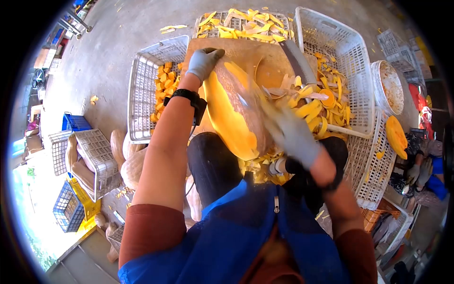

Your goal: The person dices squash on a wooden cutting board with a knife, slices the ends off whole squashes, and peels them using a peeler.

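A long pumpkin (231, 113), partly peeled to yellow-orange flesh with a strip of tan skin along it, leans between my knees and a wooden board (198, 47). My left hand (204, 64), in a grey glove, is closed round its far end. My right hand (295, 139), also gloved, is beside the pumpkin's right flank and smeared by motion. Its yellow-stained fingers are closed round what looks like a peeler (244, 101), mostly hidden, with a thin metal glint at the skin. A broad knife (299, 61) lies on the board's right side, near peelings (283, 92).
A white crate (138, 94) with orange pumpkin cubes stands left; another crate (357, 52) with peelings stands right. Whole pumpkins (135, 168) lie on the left floor. A round tub (390, 87) and a cut pumpkin piece (396, 137) are far right. Another person's gloved hands (418, 173) show there.
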`<action>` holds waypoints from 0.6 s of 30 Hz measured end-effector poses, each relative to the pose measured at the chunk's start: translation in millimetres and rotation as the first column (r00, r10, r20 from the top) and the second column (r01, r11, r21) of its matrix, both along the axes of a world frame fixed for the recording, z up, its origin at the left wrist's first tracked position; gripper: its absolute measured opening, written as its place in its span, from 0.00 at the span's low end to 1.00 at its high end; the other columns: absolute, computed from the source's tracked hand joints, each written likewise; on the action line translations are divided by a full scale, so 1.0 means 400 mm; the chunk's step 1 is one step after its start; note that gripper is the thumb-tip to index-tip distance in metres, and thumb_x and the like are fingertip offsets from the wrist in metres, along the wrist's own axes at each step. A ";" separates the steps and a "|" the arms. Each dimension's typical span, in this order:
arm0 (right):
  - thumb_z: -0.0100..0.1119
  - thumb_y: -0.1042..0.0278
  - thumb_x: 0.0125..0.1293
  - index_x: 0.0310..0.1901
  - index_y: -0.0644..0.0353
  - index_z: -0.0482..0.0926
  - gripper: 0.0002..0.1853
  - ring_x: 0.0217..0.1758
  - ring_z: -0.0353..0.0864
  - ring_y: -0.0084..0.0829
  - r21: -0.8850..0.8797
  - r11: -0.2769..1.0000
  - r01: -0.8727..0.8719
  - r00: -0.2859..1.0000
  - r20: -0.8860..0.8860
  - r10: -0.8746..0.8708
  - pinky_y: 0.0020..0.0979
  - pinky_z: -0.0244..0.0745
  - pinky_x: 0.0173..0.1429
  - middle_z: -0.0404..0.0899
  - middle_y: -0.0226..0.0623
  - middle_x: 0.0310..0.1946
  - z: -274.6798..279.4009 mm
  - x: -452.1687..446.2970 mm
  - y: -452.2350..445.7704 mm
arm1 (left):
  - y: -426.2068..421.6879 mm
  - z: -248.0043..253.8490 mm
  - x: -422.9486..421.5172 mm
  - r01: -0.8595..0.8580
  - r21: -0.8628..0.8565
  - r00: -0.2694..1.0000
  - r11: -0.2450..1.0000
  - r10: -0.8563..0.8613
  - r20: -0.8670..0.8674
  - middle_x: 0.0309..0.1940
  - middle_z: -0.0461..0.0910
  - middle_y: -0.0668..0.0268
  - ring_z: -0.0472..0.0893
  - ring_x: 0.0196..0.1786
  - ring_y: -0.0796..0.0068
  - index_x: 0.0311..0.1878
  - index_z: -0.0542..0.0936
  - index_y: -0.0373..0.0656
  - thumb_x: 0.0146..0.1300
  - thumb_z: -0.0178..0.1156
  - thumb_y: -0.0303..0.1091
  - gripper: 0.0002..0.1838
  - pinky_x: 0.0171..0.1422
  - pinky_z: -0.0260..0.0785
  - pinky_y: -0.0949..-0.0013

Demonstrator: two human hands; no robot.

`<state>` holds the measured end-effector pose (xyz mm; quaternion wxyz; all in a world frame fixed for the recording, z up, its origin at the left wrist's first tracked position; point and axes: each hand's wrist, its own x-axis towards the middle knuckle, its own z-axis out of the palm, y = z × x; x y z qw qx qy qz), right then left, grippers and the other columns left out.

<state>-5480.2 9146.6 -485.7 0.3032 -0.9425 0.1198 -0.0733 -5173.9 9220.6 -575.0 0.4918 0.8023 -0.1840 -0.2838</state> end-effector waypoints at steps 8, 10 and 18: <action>0.58 0.69 0.59 0.57 0.56 0.73 0.22 0.38 0.79 0.45 0.156 0.986 -0.063 0.991 -0.108 0.081 0.35 0.77 0.41 0.77 0.43 0.41 -0.014 -0.320 0.057 | 0.010 0.024 -0.017 -0.040 0.006 0.998 0.999 0.040 0.055 0.38 0.83 0.56 0.82 0.38 0.68 0.47 0.81 0.34 0.58 0.62 0.46 0.24 0.47 0.72 0.70; 0.57 0.69 0.59 0.56 0.54 0.74 0.21 0.37 0.79 0.44 0.104 0.990 0.090 0.996 0.016 -0.092 0.35 0.77 0.40 0.77 0.41 0.40 0.024 -0.215 -0.004 | 0.018 0.000 -0.017 -0.038 0.012 0.998 0.999 0.037 0.042 0.40 0.83 0.54 0.82 0.41 0.66 0.48 0.80 0.34 0.58 0.61 0.47 0.25 0.49 0.71 0.69; 0.48 0.58 0.65 0.53 0.50 0.76 0.17 0.40 0.79 0.47 -0.254 0.907 -0.335 0.928 -0.256 0.271 0.45 0.73 0.47 0.79 0.44 0.39 0.032 0.367 -0.091 | 0.005 -0.028 0.029 0.071 0.047 0.996 0.996 -0.074 0.049 0.44 0.82 0.52 0.82 0.46 0.61 0.52 0.78 0.34 0.59 0.59 0.50 0.28 0.52 0.71 0.67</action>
